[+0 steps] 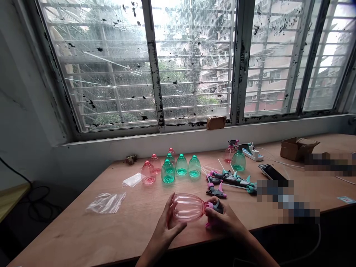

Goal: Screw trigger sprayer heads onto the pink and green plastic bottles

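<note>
Near the table's front edge, a clear pink spray bottle [189,207] lies sideways between my hands. My left hand [169,218] cups its rounded base, with the thumb below and the fingers behind. At the neck, my right hand [222,217] is closed around the grey and pink spray head [217,206], partly hiding it. The head sits at the bottle's mouth; how tightly it is fastened I cannot tell. Beyond them stand several headless bottles, among them a green bottle [168,172] and a pink bottle [149,173]. Loose spray heads [217,190] with tubes are heaped to the right.
Two bottles with heads, one pink [229,154] and one green [238,161], stand at the back by a power strip [253,154]. A phone [272,174] and a cardboard box [296,149] are on the right. A plastic bag [107,203] lies left, below the white paper [132,180].
</note>
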`<action>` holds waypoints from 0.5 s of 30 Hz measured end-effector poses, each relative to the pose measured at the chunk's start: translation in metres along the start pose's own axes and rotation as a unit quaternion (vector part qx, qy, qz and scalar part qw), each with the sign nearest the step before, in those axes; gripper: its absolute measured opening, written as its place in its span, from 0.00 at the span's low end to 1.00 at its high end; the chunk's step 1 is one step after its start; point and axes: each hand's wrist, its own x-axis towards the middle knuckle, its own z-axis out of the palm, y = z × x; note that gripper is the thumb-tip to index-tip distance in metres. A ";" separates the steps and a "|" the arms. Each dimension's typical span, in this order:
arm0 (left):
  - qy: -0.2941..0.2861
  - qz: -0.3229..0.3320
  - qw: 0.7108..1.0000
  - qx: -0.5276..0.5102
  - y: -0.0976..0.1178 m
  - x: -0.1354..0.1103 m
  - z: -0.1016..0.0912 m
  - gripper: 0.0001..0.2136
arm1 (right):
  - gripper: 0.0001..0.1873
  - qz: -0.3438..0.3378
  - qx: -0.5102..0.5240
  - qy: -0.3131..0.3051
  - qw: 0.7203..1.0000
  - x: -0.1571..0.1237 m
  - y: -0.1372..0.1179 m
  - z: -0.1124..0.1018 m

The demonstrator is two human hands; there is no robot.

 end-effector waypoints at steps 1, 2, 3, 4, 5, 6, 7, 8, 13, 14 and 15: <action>-0.005 0.007 1.000 -0.002 0.000 0.000 0.000 0.43 | 0.20 -0.001 0.002 0.000 1.000 0.000 0.000 0.000; -0.007 0.012 1.000 -0.005 -0.001 0.000 0.001 0.43 | 0.20 0.001 0.006 -0.003 1.000 0.000 0.001 0.000; -0.006 0.013 1.000 -0.009 -0.001 0.001 0.001 0.42 | 0.20 0.004 0.010 -0.007 1.000 0.000 0.001 0.000; -0.001 0.012 1.000 -0.011 -0.001 0.000 0.001 0.41 | 0.20 0.008 0.014 -0.009 1.000 0.000 0.001 0.000; 0.006 0.008 1.000 -0.011 -0.001 0.000 0.000 0.40 | 0.20 0.011 0.018 -0.011 1.000 0.000 0.002 0.000; 0.014 0.001 1.000 -0.008 -0.001 0.000 0.000 0.39 | 0.20 0.013 0.019 -0.012 1.000 -0.001 0.002 0.000; 0.021 -0.009 1.000 -0.002 0.000 0.000 -0.001 0.37 | 0.20 0.013 0.019 -0.012 1.000 -0.001 0.002 0.000; 0.024 -0.020 0.999 0.005 0.000 0.000 -0.001 0.35 | 0.20 0.013 0.018 -0.013 1.000 0.000 0.002 0.000; -0.001 -0.012 1.000 0.009 0.001 -0.001 -0.001 0.38 | 0.19 0.006 0.024 -0.008 1.000 0.001 0.002 0.000; -0.011 0.002 1.000 0.004 0.001 0.000 -0.001 0.40 | 0.19 0.003 0.026 -0.006 1.000 0.002 0.002 0.000; -0.021 0.016 1.000 -0.001 0.000 0.000 -0.001 0.41 | 0.19 0.000 0.028 -0.005 1.000 0.002 0.002 0.000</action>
